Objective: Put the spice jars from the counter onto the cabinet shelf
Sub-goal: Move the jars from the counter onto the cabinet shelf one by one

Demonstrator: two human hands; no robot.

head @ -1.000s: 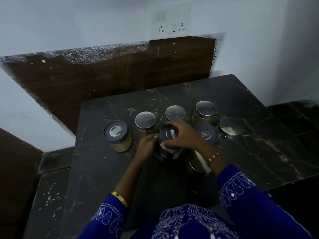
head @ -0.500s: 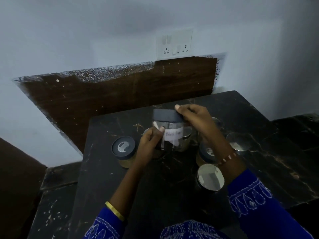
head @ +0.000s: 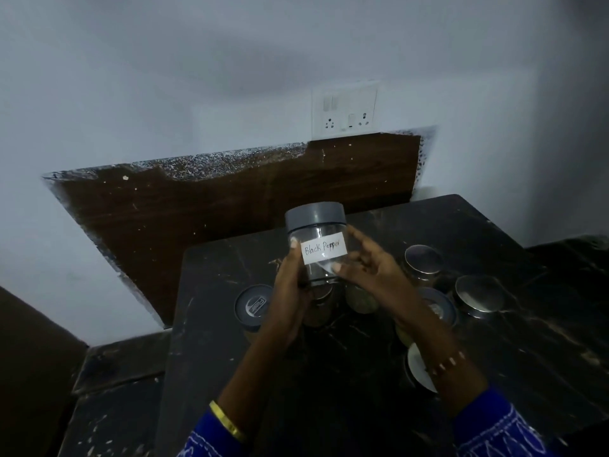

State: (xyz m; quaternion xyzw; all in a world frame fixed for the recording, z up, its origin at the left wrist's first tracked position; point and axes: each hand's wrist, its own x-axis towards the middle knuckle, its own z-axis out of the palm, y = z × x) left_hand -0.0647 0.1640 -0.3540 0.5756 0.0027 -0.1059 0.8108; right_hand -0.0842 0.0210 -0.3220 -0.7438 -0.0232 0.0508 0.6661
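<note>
Both hands hold the pepper jar (head: 317, 245) upright above the counter (head: 494, 324): left hand (head: 290, 291) at its 8 o'clock, right hand (head: 369, 268) at 4. Better to support the bottom; other jars (head: 423, 262) stand below.

Grey-lidded clear jar (head: 317, 245), white label; black gold-veined marble counter (head: 494, 232); blue embroidered sleeves (head: 501, 437).
</note>
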